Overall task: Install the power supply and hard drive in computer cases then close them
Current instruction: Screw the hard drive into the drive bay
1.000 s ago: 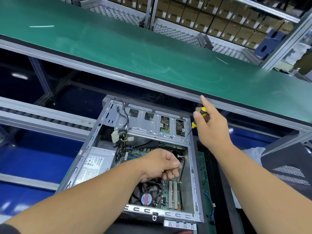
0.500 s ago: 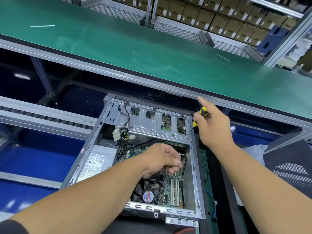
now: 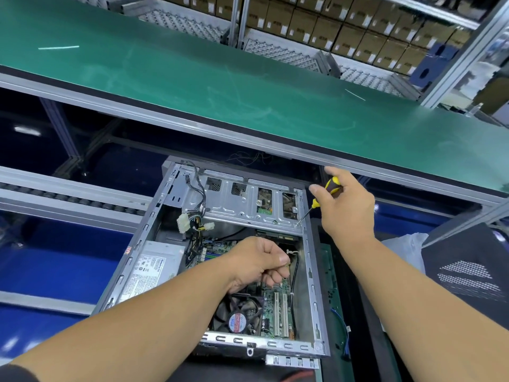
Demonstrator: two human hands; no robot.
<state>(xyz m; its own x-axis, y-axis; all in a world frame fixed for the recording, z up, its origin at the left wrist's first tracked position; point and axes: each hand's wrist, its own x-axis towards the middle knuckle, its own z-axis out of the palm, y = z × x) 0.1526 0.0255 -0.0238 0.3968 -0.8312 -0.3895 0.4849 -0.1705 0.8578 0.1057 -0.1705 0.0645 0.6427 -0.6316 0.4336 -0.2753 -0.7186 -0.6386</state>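
At centre frame lies the open computer case [image 3: 308,274], power supply [image 3: 154,267] at its left. My right hand [image 3: 344,208] grips the screwdriver [image 3: 326,193], tip at the stiff drive cage [image 3: 248,205]. My left hand [image 3: 259,261] is clenched, contents probably a cable. I judge the sheet-metal edges sharp; hold by the frame rails.

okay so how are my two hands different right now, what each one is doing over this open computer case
The right hand grips a yellow-and-black screwdriver, index finger pointing out; the left hand holds no tool, its fingers curled as if pinching something too small to make out.
The right hand is by the far right corner of the open grey metal computer case, the screwdriver's tip down at the silver drive bracket; the left hand is inside, above the green motherboard.
Both are bare.
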